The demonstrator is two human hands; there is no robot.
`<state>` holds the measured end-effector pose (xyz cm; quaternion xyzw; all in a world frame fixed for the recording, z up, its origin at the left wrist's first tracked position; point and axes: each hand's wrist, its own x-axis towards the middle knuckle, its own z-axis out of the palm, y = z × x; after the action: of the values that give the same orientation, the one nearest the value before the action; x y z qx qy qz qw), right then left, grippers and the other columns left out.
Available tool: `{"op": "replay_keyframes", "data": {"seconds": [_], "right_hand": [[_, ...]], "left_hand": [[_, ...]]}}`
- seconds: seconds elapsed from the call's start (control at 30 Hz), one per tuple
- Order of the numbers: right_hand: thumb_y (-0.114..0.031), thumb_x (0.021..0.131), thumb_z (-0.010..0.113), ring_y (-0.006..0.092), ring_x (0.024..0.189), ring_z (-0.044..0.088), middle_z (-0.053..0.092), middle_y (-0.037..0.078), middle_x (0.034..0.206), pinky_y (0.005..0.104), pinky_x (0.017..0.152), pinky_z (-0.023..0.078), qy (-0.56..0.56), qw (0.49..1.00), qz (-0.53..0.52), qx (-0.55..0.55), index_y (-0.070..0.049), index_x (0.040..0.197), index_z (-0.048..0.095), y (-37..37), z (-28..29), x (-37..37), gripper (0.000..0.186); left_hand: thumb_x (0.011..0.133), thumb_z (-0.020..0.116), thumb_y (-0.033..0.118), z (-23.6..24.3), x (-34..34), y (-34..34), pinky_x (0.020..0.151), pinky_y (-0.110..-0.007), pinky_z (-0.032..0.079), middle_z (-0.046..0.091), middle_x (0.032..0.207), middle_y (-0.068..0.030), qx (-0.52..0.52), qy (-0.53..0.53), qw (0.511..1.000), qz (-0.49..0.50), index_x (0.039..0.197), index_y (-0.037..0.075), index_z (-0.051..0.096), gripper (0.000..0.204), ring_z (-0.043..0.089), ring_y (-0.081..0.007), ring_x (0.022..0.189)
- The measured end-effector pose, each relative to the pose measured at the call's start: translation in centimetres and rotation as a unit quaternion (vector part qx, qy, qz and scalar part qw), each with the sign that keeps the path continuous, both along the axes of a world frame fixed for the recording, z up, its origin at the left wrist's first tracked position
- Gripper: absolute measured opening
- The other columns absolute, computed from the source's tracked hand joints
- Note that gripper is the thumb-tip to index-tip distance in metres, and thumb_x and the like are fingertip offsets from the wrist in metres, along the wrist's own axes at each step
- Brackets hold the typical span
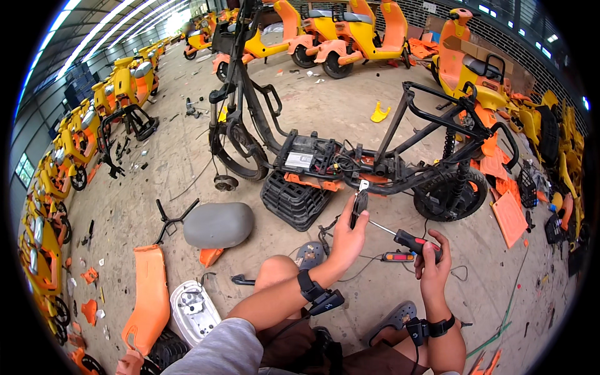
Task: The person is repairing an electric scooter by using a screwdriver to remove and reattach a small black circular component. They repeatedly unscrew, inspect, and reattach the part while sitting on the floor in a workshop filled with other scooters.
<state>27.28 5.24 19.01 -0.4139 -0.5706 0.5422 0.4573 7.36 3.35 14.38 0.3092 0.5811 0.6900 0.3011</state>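
My left hand [350,231] grips a small black part [359,206] with a pale metal end [363,186], in front of a stripped black scooter frame [397,159]. My right hand [431,261] holds a screwdriver [409,241] by its red-and-black handle, fingers partly curled round it, its shaft angled up-left to the part in my left hand. Below the frame's middle is a black plastic crate [290,206]. A small orange-and-black device [398,257] with cables lies on the floor left of my right hand.
A grey seat [219,224], orange panel [147,294] and white tray [190,300] lie at lower left of the concrete floor [169,112]. Yellow scooters [356,37] line the back and left. Loose orange panels [507,215] and yellow bodywork [565,175] are heaped at the right.
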Motion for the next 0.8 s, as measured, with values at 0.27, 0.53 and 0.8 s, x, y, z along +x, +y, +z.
{"op": "replay_keyframes", "data": {"seconds": [0.27, 0.53, 0.8], "right_hand": [[-0.021, 0.096, 0.057, 0.0042, 0.046, 0.044, 0.056, 0.001, 0.061, 0.0193, 0.042, 0.032, -0.004, 1.000, -0.012, 0.009, -0.003, 0.119, 0.055, 0.0, -0.1, 0.2, 0.029], [-0.024, 0.097, 0.058, 0.0052, 0.043, 0.044, 0.056, 0.002, 0.060, 0.0202, 0.040, 0.031, 0.010, 1.000, 0.014, -0.001, 0.000, 0.110, 0.059, -0.2, -0.1, -0.1, 0.026], [-0.042, 0.099, 0.048, 0.0099, 0.033, 0.034, 0.048, 0.003, 0.049, 0.0242, 0.036, 0.028, 0.051, 0.977, 0.006, -0.205, -0.003, 0.102, 0.062, 0.7, 0.3, 0.4, 0.042]], "left_hand": [[0.096, 0.057, 0.008, 0.8, 0.0, -0.2, 0.087, -0.025, 0.044, 0.059, 0.123, -0.0092, 0.034, -0.101, 0.994, -0.010, 0.141, -0.004, 0.040, 0.049, 0.056, -0.0125, 0.105], [0.100, 0.053, 0.017, 0.7, -0.9, 0.1, 0.100, -0.026, 0.039, 0.057, 0.131, -0.0119, 0.061, -0.149, 0.987, 0.015, 0.134, -0.006, 0.049, 0.042, 0.052, -0.0147, 0.118], [0.103, 0.042, 0.021, 0.2, -0.7, 0.2, 0.107, -0.028, 0.033, 0.055, 0.133, -0.0136, 0.137, -0.199, 0.970, -0.030, 0.135, -0.009, 0.048, 0.044, 0.049, -0.0166, 0.124]]}}
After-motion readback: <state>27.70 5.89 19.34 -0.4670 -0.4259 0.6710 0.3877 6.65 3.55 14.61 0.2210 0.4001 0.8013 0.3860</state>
